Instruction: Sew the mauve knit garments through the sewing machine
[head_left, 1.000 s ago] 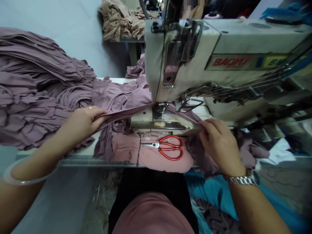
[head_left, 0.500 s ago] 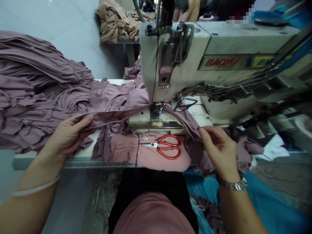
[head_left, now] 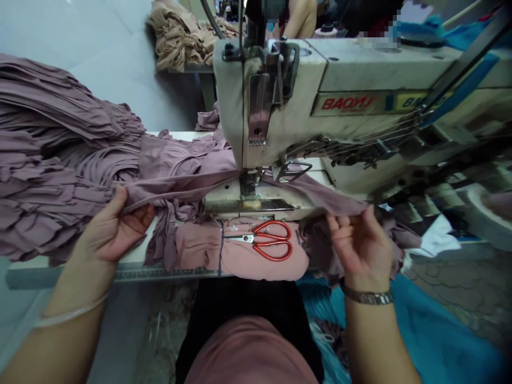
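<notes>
Mauve fabric band (head_left: 172, 185) stretches either side of the sewing machine (head_left: 228, 101)'s presser foot (head_left: 248, 188); seating there hidden. Left hand (head_left: 120, 229) and right hand (head_left: 362, 242) each pinch it. Judged risk: uneven pull could skew or overstretch it.

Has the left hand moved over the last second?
Yes: the left hand has moved leftward, farther from the sewing machine.

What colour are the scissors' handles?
The scissors' handles are red, showing best in the current head view.
</notes>
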The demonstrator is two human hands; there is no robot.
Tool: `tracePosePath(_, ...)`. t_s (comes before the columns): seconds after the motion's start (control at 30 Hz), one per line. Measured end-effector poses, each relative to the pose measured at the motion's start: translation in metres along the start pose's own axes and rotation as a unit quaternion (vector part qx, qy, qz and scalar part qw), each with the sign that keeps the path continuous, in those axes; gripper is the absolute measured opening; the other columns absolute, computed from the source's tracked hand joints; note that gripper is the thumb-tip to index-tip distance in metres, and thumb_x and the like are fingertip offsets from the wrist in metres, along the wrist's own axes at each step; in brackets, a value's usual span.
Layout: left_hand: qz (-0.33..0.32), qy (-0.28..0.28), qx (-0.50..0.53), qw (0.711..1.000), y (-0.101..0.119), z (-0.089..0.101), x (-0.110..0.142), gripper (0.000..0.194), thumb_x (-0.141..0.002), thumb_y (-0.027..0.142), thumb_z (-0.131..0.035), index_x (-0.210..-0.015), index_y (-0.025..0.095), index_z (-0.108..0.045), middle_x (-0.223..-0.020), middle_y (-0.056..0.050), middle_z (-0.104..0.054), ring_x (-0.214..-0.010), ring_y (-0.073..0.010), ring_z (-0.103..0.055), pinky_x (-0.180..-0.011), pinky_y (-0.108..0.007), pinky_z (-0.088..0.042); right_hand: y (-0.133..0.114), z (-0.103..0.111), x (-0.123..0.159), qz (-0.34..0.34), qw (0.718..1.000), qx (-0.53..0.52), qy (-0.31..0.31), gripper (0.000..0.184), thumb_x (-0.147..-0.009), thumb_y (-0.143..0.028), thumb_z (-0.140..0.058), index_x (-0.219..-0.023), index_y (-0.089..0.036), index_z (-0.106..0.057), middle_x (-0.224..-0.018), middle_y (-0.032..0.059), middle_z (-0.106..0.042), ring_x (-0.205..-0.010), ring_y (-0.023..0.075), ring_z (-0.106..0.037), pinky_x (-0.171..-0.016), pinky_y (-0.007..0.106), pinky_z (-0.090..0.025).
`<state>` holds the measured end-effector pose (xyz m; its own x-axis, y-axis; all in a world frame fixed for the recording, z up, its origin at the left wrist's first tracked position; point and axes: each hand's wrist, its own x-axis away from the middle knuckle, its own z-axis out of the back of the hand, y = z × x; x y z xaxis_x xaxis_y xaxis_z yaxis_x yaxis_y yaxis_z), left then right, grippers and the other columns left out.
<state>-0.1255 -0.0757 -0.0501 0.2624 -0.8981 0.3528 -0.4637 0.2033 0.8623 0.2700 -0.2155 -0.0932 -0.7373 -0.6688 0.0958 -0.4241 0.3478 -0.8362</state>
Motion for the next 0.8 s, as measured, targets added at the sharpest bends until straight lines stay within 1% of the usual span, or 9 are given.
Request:
tracePosePath(0.1,-0.014,0.000,0.076,0.997,0.002,-0.012,-0.010,0.024,-0.101,0.033,-0.047,-0.090,0.018,-0.062,-0.081,0.004,-0.073,-0.080,-0.0099,-0.065,-0.067,-0.023,-0.058,-0.012,-0.009,-0.006,-0.035,0.991,-0.132,0.009,0.016,-0.086,-0.035,-0.060,-0.085,-0.019,-0.065,-0.080,-0.0006,-0.067,-0.079,0.0130,-0.065,-0.078,0.033,-0.058)
tracePosePath(0.17,-0.138,-0.095,0.036,0.985,-0.001,-0.029,-0.007,0.024,-0.101,0.035,-0.045,-0.099,0.018,-0.061,-0.092,0.003,-0.073,-0.093,-0.0101,-0.064,-0.078,-0.025,-0.057,-0.013,-0.023,0.001,0.036,0.995,-0.086,-0.026,0.020,-0.086,-0.038,-0.062,-0.084,-0.020,-0.067,-0.080,-0.0001,-0.067,-0.078,0.0146,-0.065,-0.077,0.035,-0.057)
tracePosePath(0.23,-0.300,-0.240,-0.104,0.918,-0.012,-0.050,0.005,0.031,-0.101,0.041,-0.044,-0.113,0.018,-0.060,-0.106,-0.002,-0.070,-0.103,-0.0141,-0.062,-0.086,-0.031,-0.056,-0.007,-0.043,0.012,0.188,0.974,0.049,-0.119,0.013,-0.085,-0.031,-0.064,-0.081,-0.020,-0.067,-0.076,-0.0016,-0.066,-0.073,0.0128,-0.063,-0.075,0.031,-0.056)
tracePosePath(0.3,-0.398,-0.355,-0.252,0.808,-0.032,-0.069,0.024,0.036,-0.095,0.042,-0.055,-0.121,0.017,-0.060,-0.114,-0.008,-0.067,-0.104,-0.0182,-0.062,-0.088,-0.034,-0.055,0.002,-0.062,0.019,0.333,0.847,0.269,-0.315,0.007,-0.086,-0.022,-0.064,-0.089,-0.018,-0.069,-0.088,0.0020,-0.069,-0.082,0.0144,-0.064,-0.081,0.032,-0.055)
tracePosePath(0.37,-0.441,-0.416,-0.358,0.710,-0.055,-0.079,0.040,0.039,-0.087,0.036,-0.068,-0.120,0.016,-0.063,-0.115,-0.010,-0.066,-0.106,-0.0219,-0.062,-0.090,-0.037,-0.053,0.010,-0.074,0.019,0.433,0.628,0.454,-0.460,0.022,-0.086,-0.023,-0.065,-0.105,-0.012,-0.068,-0.108,0.0124,-0.067,-0.101,0.0228,-0.061,-0.089,0.039,-0.053)
tracePosePath(0.43,-0.529,-0.403,-0.482,0.570,-0.073,-0.081,0.048,0.037,-0.089,0.025,-0.065,-0.125,0.016,-0.061,-0.115,-0.012,-0.065,-0.105,-0.0239,-0.061,-0.089,-0.039,-0.051,0.013,-0.076,0.012,0.498,0.449,0.565,-0.480,0.040,-0.086,-0.023,-0.065,-0.120,-0.003,-0.061,-0.122,0.0204,-0.061,-0.109,0.0296,-0.056,-0.090,0.044,-0.051)
tracePosePath(0.5,-0.608,-0.346,-0.556,0.449,-0.081,-0.076,0.050,0.034,-0.093,0.016,-0.055,-0.127,0.016,-0.058,-0.108,-0.011,-0.065,-0.097,-0.0222,-0.061,-0.082,-0.037,-0.050,0.013,-0.070,0.003,0.537,0.362,0.613,-0.452,0.048,-0.086,-0.018,-0.063,-0.130,-0.001,-0.054,-0.125,0.0207,-0.059,-0.106,0.0296,-0.055,-0.086,0.043,-0.051)
tracePosePath(0.6,-0.659,-0.302,-0.568,0.390,-0.079,-0.069,0.049,0.029,-0.095,0.014,-0.050,-0.122,0.017,-0.061,-0.104,-0.009,-0.066,-0.094,-0.0208,-0.060,-0.080,-0.036,-0.047,0.013,-0.062,-0.002,0.568,0.326,0.612,-0.442,0.047,-0.087,-0.015,-0.060,-0.133,-0.005,-0.053,-0.123,0.0161,-0.061,-0.098,0.0255,-0.055,-0.078,0.038,-0.050)
tracePosePath(0.8,-0.647,-0.317,-0.587,0.369,-0.071,-0.074,0.063,0.025,-0.096,0.012,-0.045,-0.112,0.010,-0.064,-0.120,-0.010,-0.065,-0.110,-0.0217,-0.058,-0.093,-0.038,-0.044,0.024,-0.067,0.010,0.583,0.370,0.579,-0.434,0.040,-0.091,-0.025,-0.057,-0.124,-0.001,-0.059,-0.130,0.0155,-0.059,-0.118,0.0278,-0.051,-0.092,0.039,-0.047)
